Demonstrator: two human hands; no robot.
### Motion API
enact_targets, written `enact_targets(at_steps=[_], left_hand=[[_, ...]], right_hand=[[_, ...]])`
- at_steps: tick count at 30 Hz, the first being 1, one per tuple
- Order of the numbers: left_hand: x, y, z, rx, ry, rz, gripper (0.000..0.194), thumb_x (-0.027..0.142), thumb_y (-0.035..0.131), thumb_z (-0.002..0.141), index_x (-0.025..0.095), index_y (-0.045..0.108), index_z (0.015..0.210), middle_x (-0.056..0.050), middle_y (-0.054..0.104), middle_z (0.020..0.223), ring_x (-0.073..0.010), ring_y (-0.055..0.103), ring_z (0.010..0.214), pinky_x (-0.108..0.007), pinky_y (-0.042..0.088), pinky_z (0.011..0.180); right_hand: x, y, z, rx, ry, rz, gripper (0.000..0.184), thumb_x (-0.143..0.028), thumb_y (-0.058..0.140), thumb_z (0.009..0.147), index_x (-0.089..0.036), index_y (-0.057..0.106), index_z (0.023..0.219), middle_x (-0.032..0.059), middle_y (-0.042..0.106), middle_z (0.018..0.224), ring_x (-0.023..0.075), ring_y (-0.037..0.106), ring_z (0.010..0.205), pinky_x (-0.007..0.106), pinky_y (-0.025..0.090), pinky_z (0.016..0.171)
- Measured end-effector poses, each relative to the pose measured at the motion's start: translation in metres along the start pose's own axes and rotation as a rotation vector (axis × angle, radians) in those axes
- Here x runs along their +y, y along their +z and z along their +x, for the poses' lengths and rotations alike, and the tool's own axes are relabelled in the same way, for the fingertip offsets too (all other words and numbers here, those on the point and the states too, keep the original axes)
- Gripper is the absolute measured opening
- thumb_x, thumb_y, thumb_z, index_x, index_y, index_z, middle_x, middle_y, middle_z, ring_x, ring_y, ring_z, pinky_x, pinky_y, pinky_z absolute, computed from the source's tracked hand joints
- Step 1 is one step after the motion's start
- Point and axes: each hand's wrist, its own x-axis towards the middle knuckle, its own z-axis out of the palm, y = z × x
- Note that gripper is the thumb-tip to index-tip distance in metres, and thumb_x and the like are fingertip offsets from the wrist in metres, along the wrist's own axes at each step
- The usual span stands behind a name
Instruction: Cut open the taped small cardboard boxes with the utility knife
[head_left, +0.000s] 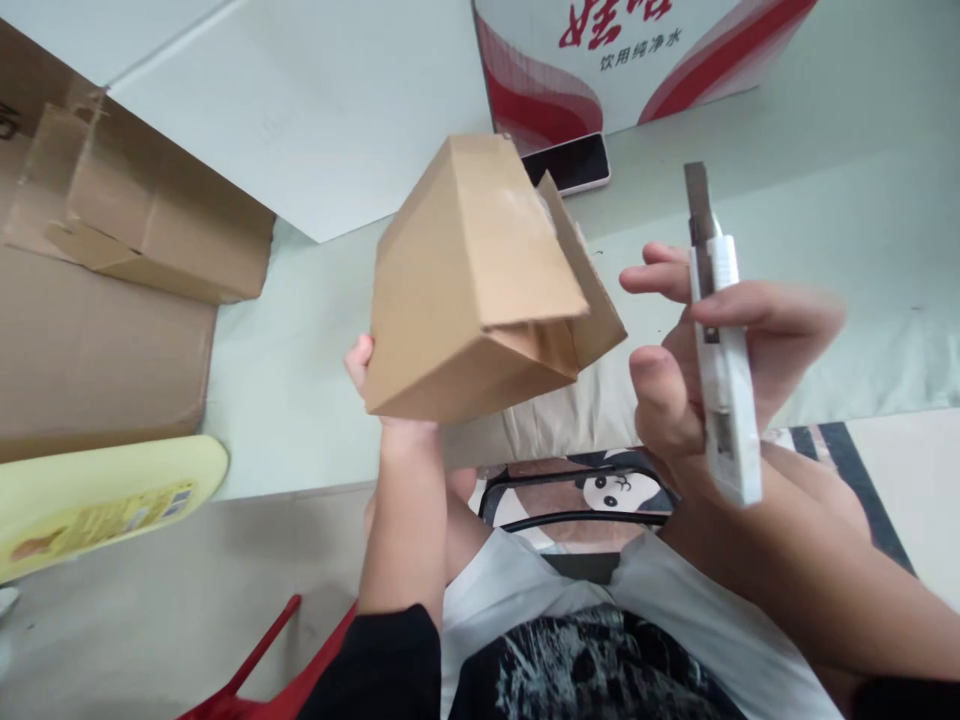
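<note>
Fingers of the right hand [677, 408] are partly curled around a white utility knife [731, 400], thumb and some fingertips apart from it; its long axis runs away from the body, blade [697, 198] foremost; the cardboard box [435, 300] lies to its left, tilted above the surface [300, 400], loose flaps facing the knife; the left hand [360, 362], nearer the box, supports it from the far left side, most fingers hidden, so their spread cannot be told.

A phone [571, 164] lies beside a red-and-white carton [630, 70] at one o'clock; brown cardboard boxes [176, 225] stand at ten, a yellow container [112, 500] (only partly visible) at eight.
</note>
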Motion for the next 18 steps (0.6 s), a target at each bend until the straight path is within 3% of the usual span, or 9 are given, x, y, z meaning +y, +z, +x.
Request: enact_targets(at_steps=[2, 5, 7, 9, 11, 13, 15, 16, 18], left_hand=[[-0.003, 0.0, -0.002, -0.073, 0.19, 0.071, 0.048, 0.058, 0.074, 0.074, 0.024, 0.065, 0.106, -0.007, 0.071, 0.117, -0.0301, 0.065, 0.118, -0.041, 0.053, 0.1], [-0.003, -0.005, -0.006, -0.348, 0.541, 0.355, 0.093, 0.058, 0.093, 0.057, 0.042, 0.053, 0.139, -0.002, 0.049, 0.156, -0.035, 0.046, 0.148, -0.048, 0.045, 0.117], [0.001, -0.012, -0.01, -0.51, 0.56, 0.501, 0.107, 0.061, 0.093, 0.059, 0.049, 0.039, 0.151, -0.001, 0.033, 0.168, -0.0379, 0.037, 0.156, -0.056, 0.041, 0.122], [0.006, -0.018, -0.014, -0.616, 0.455, 0.533, 0.115, 0.061, 0.089, 0.067, 0.057, 0.018, 0.158, 0.0, 0.02, 0.175, -0.0396, 0.026, 0.162, -0.064, 0.036, 0.125], [0.01, -0.018, -0.019, -0.687, 0.409, 0.583, 0.124, 0.056, 0.091, 0.067, 0.056, 0.01, 0.161, -0.003, 0.019, 0.175, -0.0411, 0.021, 0.164, -0.066, 0.033, 0.126], [0.014, -0.011, -0.025, -0.72, 0.427, 0.606, 0.128, 0.054, 0.095, 0.061, 0.051, 0.017, 0.162, -0.006, 0.026, 0.173, -0.0443, 0.026, 0.161, -0.065, 0.036, 0.125], [0.014, 0.002, -0.034, -0.698, 0.482, 0.56, 0.118, 0.057, 0.095, 0.058, 0.047, 0.033, 0.158, -0.005, 0.033, 0.169, -0.0465, 0.031, 0.158, -0.064, 0.039, 0.123], [0.012, 0.009, -0.04, -0.662, 0.523, 0.502, 0.106, 0.062, 0.091, 0.061, 0.048, 0.042, 0.153, -0.003, 0.033, 0.169, -0.0456, 0.03, 0.159, -0.062, 0.04, 0.123], [0.006, 0.018, -0.051, -0.469, 0.577, 0.424, 0.08, 0.063, 0.088, 0.065, 0.049, 0.057, 0.138, 0.005, 0.029, 0.17, -0.0411, 0.019, 0.164, -0.057, 0.036, 0.128]], right_hand=[[0.002, -0.002, 0.004, 0.054, 0.065, 0.01, 0.023, -0.052, 0.061, 0.097, -0.037, 0.049, 0.11, -0.0001, 0.066, 0.112, 0.0296, 0.072, 0.12, 0.063, 0.047, 0.117], [0.012, -0.005, 0.014, 0.099, 0.298, 0.109, 0.025, -0.053, 0.06, 0.097, -0.037, 0.047, 0.11, 0.0002, 0.069, 0.121, 0.0269, 0.069, 0.127, 0.056, 0.049, 0.115], [0.023, -0.007, 0.021, 0.117, 0.419, 0.214, 0.036, -0.057, 0.066, 0.091, -0.035, 0.045, 0.11, 0.0011, 0.072, 0.123, 0.0257, 0.07, 0.125, 0.052, 0.05, 0.113], [0.032, -0.008, 0.026, 0.139, 0.48, 0.306, 0.045, -0.058, 0.072, 0.084, -0.032, 0.045, 0.108, 0.0026, 0.073, 0.123, 0.0261, 0.07, 0.124, 0.053, 0.048, 0.116], [0.035, -0.007, 0.027, 0.144, 0.487, 0.364, 0.046, -0.056, 0.074, 0.083, -0.031, 0.045, 0.109, 0.0041, 0.074, 0.125, 0.0269, 0.069, 0.126, 0.056, 0.044, 0.12], [0.031, -0.007, 0.026, 0.135, 0.44, 0.394, 0.041, -0.053, 0.07, 0.087, -0.03, 0.045, 0.11, 0.0055, 0.073, 0.128, 0.0271, 0.068, 0.129, 0.058, 0.042, 0.12], [0.023, -0.007, 0.025, 0.135, 0.335, 0.387, 0.033, -0.051, 0.063, 0.091, -0.031, 0.044, 0.11, 0.0058, 0.073, 0.129, 0.0272, 0.068, 0.129, 0.058, 0.045, 0.118], [0.018, -0.008, 0.024, 0.132, 0.278, 0.379, 0.03, -0.051, 0.06, 0.092, -0.032, 0.043, 0.11, 0.0051, 0.074, 0.128, 0.0273, 0.067, 0.13, 0.059, 0.047, 0.117], [0.01, -0.011, 0.024, 0.129, 0.174, 0.378, 0.025, -0.048, 0.057, 0.092, -0.034, 0.044, 0.108, 0.0027, 0.075, 0.125, 0.0267, 0.065, 0.134, 0.059, 0.048, 0.116]])
